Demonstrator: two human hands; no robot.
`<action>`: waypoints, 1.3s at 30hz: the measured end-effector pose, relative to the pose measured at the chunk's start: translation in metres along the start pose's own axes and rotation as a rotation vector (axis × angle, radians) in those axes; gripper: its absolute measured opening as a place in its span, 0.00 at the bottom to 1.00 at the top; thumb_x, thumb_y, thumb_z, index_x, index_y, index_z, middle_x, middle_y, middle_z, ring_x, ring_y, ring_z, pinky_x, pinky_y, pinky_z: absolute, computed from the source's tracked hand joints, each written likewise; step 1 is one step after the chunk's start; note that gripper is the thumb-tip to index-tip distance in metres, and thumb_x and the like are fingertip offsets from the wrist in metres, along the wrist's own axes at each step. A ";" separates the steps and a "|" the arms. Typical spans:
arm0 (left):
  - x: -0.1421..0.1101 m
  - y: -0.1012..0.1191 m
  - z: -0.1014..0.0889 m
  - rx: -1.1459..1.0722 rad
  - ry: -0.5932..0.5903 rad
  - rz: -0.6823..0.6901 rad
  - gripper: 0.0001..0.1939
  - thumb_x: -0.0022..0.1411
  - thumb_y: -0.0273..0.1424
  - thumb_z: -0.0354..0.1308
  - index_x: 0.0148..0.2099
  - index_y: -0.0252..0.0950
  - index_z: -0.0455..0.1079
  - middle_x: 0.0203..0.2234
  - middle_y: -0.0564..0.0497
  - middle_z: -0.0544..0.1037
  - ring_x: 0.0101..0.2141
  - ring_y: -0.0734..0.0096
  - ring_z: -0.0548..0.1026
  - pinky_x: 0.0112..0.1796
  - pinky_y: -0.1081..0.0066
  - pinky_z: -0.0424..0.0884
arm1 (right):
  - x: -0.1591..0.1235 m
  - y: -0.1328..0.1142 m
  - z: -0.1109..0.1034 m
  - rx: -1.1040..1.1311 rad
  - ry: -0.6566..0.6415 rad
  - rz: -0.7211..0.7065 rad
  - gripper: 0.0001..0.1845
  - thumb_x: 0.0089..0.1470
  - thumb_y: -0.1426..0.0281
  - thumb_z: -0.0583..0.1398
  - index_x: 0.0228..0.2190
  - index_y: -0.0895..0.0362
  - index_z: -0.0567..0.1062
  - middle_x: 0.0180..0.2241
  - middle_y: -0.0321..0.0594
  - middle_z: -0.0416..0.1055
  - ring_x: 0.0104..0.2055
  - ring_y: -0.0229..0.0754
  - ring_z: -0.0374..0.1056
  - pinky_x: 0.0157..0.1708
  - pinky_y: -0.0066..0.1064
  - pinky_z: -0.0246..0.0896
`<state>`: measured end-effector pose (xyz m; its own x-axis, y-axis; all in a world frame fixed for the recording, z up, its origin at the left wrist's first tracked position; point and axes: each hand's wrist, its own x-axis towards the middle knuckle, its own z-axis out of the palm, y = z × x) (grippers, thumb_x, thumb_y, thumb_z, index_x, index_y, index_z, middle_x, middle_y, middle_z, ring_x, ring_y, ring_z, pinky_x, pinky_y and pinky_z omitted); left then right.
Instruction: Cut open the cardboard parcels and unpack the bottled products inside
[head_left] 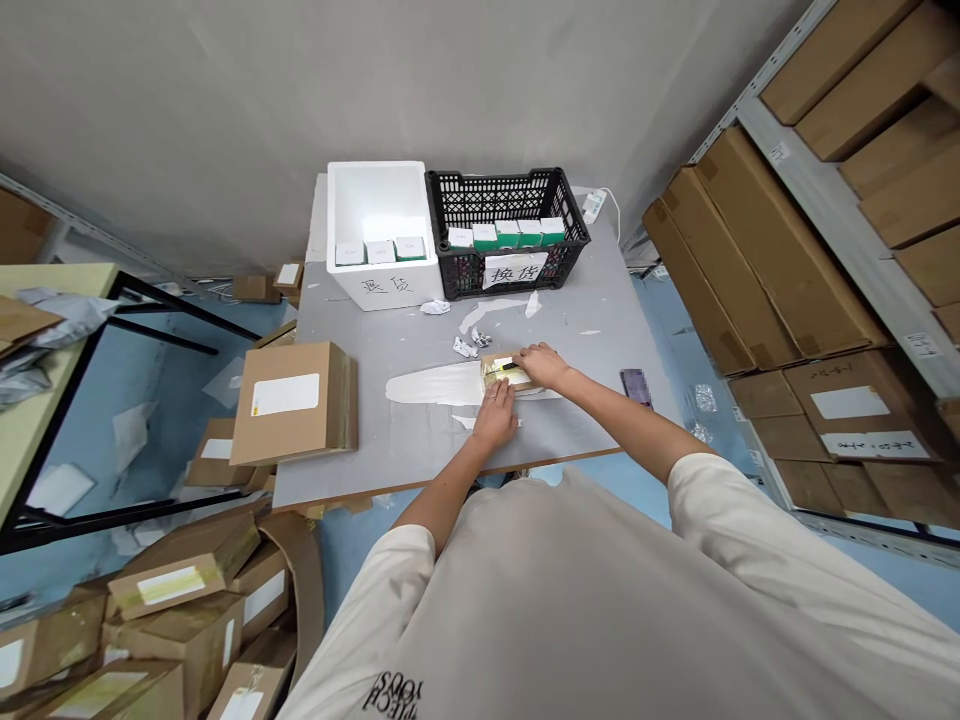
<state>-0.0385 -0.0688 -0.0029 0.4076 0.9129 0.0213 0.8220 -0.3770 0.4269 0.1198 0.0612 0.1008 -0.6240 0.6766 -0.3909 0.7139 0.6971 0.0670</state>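
A small brown cardboard parcel (504, 371) wrapped in clear tape lies on the grey table (420, 440). My left hand (495, 418) rests on its near side, fingers pressed down on the box. My right hand (541, 364) is closed on a small dark tool (510, 367) held against the parcel's top. Torn white packaging (431, 387) lies flat just left of the parcel.
A white foam box (379, 235) and a black plastic crate (510, 228), each with several small boxes, stand at the back. A bigger cardboard box (292, 402) sits at the left edge. A phone (634, 384) lies right. Cartons pile on the floor (172, 610); shelves (810, 260) stand right.
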 end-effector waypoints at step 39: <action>0.002 0.005 -0.002 0.074 -0.027 -0.020 0.39 0.69 0.42 0.50 0.73 0.21 0.53 0.72 0.30 0.53 0.72 0.43 0.51 0.70 0.49 0.49 | -0.002 0.013 0.013 0.010 0.019 -0.087 0.17 0.68 0.71 0.53 0.53 0.58 0.75 0.49 0.53 0.76 0.51 0.51 0.72 0.48 0.37 0.56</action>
<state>-0.0349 -0.0686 0.0012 0.4008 0.9161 -0.0111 0.8568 -0.3705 0.3586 0.1343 0.0663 0.0908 -0.6897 0.6181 -0.3771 0.6599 0.7510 0.0240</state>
